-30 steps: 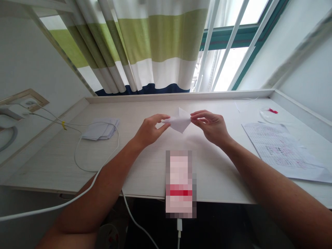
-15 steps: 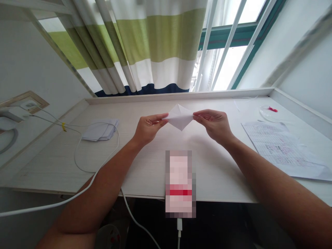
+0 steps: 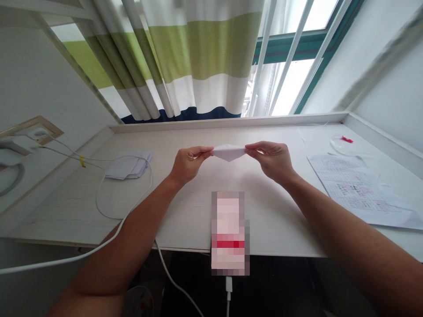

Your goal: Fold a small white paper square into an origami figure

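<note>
A small folded white paper [image 3: 229, 152] is held up above the desk, stretched between both hands. My left hand [image 3: 188, 164] pinches its left corner between thumb and fingers. At the opposite corner, my right hand [image 3: 272, 159] has the same kind of pinch. The paper looks flattened from this angle, with a blunt point facing down toward me and a low peak on top. Below the hands, a blurred-out phone-like device [image 3: 230, 220] with a white cable plug [image 3: 228, 284] sits at the desk's front edge.
A stack of white paper sheets [image 3: 127, 166] lies left on the white desk [image 3: 185, 220], crossed by a white cable [image 3: 151, 176]. Written-on sheets [image 3: 357, 189] are at the right, with a small red item [image 3: 346, 139] behind them. A socket [image 3: 38, 132] is on the left wall.
The paper has tilted, so its top peak and lower point now show less height than before. Both hands keep their pinch and have hardly moved.
</note>
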The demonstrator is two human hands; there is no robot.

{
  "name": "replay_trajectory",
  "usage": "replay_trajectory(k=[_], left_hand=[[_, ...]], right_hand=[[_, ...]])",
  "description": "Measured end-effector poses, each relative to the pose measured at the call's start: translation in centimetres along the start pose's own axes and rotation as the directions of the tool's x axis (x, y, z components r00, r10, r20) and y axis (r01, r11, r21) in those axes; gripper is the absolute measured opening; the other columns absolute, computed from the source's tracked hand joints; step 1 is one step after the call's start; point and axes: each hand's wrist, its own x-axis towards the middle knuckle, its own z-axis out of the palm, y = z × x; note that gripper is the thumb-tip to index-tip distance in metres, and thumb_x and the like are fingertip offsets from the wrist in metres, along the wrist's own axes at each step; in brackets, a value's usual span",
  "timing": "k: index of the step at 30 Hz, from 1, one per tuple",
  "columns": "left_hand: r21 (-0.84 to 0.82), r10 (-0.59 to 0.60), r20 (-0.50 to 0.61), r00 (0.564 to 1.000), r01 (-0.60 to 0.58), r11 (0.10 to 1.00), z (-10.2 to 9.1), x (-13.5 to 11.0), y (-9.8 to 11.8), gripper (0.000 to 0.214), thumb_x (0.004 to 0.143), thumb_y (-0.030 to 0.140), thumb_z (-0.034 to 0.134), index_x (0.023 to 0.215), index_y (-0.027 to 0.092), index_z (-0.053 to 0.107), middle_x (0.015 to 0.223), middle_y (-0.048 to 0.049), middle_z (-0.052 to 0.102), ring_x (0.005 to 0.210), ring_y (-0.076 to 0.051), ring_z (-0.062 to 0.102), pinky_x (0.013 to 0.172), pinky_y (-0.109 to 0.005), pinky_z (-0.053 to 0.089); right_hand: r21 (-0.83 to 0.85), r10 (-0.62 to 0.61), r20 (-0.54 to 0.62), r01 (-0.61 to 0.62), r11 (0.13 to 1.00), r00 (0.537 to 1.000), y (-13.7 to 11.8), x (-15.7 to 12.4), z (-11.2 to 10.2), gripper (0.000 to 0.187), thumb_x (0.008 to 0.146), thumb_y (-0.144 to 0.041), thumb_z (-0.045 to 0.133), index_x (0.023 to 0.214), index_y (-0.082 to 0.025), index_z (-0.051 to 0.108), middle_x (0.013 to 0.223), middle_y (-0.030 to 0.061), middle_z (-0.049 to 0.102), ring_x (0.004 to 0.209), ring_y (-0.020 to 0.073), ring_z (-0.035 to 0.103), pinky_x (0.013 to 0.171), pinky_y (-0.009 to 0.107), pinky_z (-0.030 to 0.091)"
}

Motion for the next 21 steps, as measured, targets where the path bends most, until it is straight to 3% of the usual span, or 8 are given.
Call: replay_trajectory(k=[6,11,15,18,21], left_hand=[[-0.086,-0.045,-0.006,0.999,0.044,0.995,0.4,0.1,-0.7,0.025,0.083,0.041,0.084,0.100,0.023,0.086,0.096,-0.0071,0.084,0.091,-0.025,0.079,0.092,-0.040,0.062],[0.036,0.040,-0.019,0.999,-0.040,0.999,0.6,0.0,-0.6,0.019,0.088,0.038,0.080,0.096,0.022,0.086,0.100,-0.0072,0.083,0.095,-0.023,0.077,0.086,-0.034,0.060],[0.114,0.099,-0.010,0.995,-0.098,0.989,0.7,-0.2,-0.1,0.017,0.091,0.034,0.076,0.099,0.022,0.085,0.099,-0.0056,0.084,0.093,-0.022,0.078,0.085,-0.033,0.060],[0.150,0.182,0.015,0.983,-0.182,0.972,0.8,-0.4,0.5,0.015,0.094,0.030,0.074,0.101,0.022,0.084,0.102,-0.0055,0.084,0.096,-0.023,0.078,0.087,-0.033,0.060],[0.153,0.273,0.087,0.958,-0.284,0.947,1.2,-0.8,1.2,0.016,0.097,0.028,0.070,0.105,0.022,0.083,0.106,-0.0065,0.083,0.099,-0.022,0.078,0.090,-0.034,0.061]], right_hand=[[-0.044,0.012,-0.007,-0.012,0.999,1.000,0.1,-0.1,0.2,0.006,0.082,-0.030,0.084,0.088,-0.028,0.084,0.087,0.0018,0.082,0.088,0.0249,0.076,0.092,0.049,0.061],[-0.117,-0.048,0.031,0.051,0.992,0.998,0.6,0.1,0.1,0.005,0.086,-0.032,0.079,0.089,-0.029,0.082,0.094,0.0018,0.076,0.089,0.0227,0.073,0.093,0.051,0.061],[-0.284,-0.134,0.062,0.146,0.947,0.989,0.2,0.3,-0.3,0.006,0.090,-0.029,0.074,0.089,-0.027,0.078,0.105,0.0046,0.075,0.101,0.0267,0.072,0.095,0.054,0.059],[-0.458,-0.275,0.174,0.325,0.827,0.946,-1.0,0.1,-0.5,0.015,0.093,-0.027,0.069,0.106,-0.027,0.077,0.130,0.0080,0.073,0.124,0.0325,0.066,0.108,0.060,0.049],[-0.502,-0.387,0.381,0.539,0.676,0.840,-2.2,-0.4,0.1,0.038,0.096,-0.034,0.070,0.134,-0.027,0.067,0.142,0.0094,0.069,0.138,0.0326,0.059,0.123,0.062,0.033]])
